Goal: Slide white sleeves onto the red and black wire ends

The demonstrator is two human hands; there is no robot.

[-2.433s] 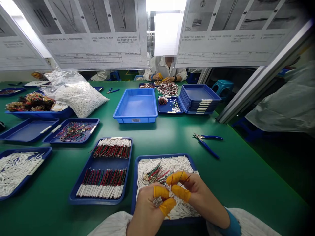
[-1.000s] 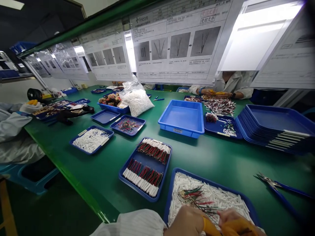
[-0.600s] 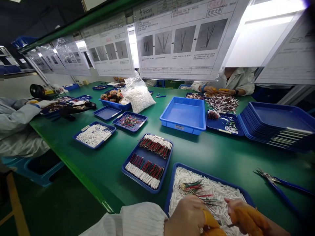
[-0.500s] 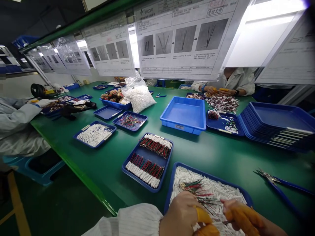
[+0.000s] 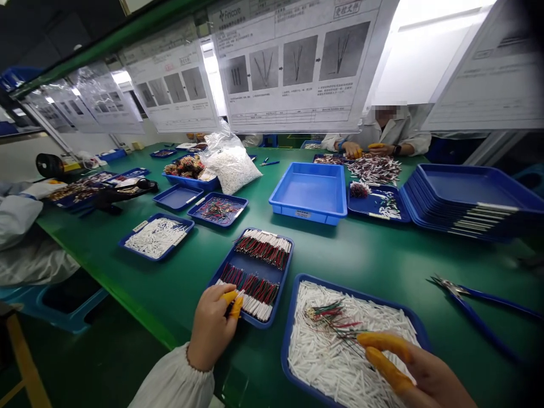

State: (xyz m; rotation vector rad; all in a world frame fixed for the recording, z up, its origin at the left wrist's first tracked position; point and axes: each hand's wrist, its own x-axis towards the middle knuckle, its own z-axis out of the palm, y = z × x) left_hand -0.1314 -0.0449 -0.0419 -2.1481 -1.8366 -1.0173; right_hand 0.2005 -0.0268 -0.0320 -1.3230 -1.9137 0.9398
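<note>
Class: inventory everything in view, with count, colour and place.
Table: one, green, centre
Hanging sheets: several, white, above
Stacked trays: several, blue, right
Large bin: one, lighter blue, back centre
Clear bag: one, white contents, back left
Wire bundles: uncountable, mixed colours, back left
Cutters: two, blue handles, right and back
Wire-row tray: one, blue, centre
White-tube trays: two, blue, front right and left
Loose wires: one heap, mixed colours, front right
Scattered-wire tray: one, blue, left of centre
Other trays: several, blue, left and back
Coworkers: two clear, white sleeves, back and left
Left grip: one, yellow finger covers, at wire-row tray
Right grip: one, yellow finger covers, at loose wires
</note>
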